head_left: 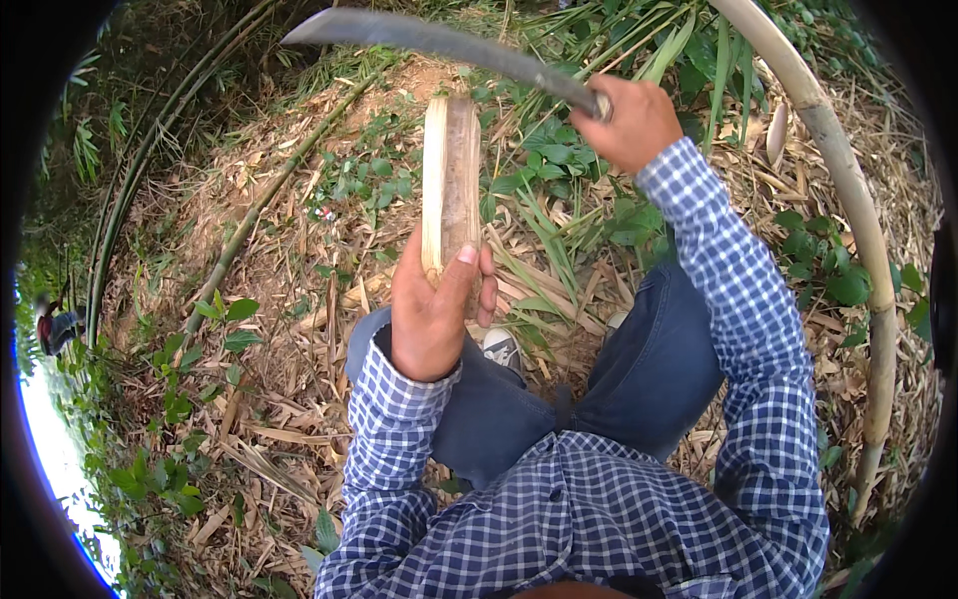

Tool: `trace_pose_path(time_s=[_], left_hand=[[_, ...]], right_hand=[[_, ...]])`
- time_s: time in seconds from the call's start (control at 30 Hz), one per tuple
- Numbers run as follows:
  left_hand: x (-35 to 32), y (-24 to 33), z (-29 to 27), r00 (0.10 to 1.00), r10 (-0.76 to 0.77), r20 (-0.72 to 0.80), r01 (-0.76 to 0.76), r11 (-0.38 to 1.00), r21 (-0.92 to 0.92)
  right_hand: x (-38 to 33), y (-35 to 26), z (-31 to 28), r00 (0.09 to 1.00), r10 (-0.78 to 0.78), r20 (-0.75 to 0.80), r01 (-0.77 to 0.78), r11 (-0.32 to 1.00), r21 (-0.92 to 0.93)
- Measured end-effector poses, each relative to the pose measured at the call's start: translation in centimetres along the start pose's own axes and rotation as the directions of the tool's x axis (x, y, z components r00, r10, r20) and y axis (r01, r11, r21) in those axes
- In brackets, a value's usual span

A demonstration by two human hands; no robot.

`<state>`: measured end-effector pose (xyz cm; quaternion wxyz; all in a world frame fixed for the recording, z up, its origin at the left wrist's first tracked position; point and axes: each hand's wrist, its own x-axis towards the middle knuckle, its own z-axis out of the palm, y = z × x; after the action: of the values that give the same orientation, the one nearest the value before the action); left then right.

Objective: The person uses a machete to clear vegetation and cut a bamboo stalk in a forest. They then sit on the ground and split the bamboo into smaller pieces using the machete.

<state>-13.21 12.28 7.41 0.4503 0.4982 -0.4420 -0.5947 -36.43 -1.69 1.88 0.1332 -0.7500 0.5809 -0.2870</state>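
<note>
Above my knees, my left hand [431,309] grips the split bamboo section [450,180] upright; my right hand [631,122] is clenched on the raised machete [439,42].

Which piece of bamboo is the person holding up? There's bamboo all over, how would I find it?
Start at the blue checked sleeves and follow the left hand up. It grips a short bamboo piece standing upright above the knees, below the long curved blade held by the right hand. Unlike the long bamboo poles lying on the leafy ground, it is short, split and pale along one edge.
</note>
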Motion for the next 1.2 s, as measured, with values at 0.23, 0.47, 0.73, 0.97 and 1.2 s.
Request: trace_pose_path(time_s=[0.23,0.47,0.73,0.97,1.2], left_hand=[[0.9,-0.5,0.0,0.998,0.057,0.029,-0.057,0.998,-0.008],[0.4,0.1,0.8,0.999,0.025,0.037,-0.026,1.000,0.010],[0.8,0.2,1.1,0.995,0.006,0.097,-0.004,1.000,-0.018],[0.9,0.0,1.1,0.995,0.012,0.099,-0.006,0.998,-0.060],[0.3,0.1,0.4,0.995,-0.001,0.103,0.004,0.999,-0.034]], right_hand=[[-4.0,-6.6,1.6,0.907,-0.422,0.012,0.418,0.902,0.107],[-3.5,-5.5,1.7,0.898,-0.435,-0.069,0.439,0.894,0.088],[-2.7,-3.8,1.3,0.899,-0.424,-0.110,0.430,0.902,0.038],[-2.2,-2.7,1.3,0.899,-0.425,-0.106,0.429,0.903,0.022],[-1.3,0.0,1.0,0.953,-0.301,-0.021,0.294,0.941,-0.166]])
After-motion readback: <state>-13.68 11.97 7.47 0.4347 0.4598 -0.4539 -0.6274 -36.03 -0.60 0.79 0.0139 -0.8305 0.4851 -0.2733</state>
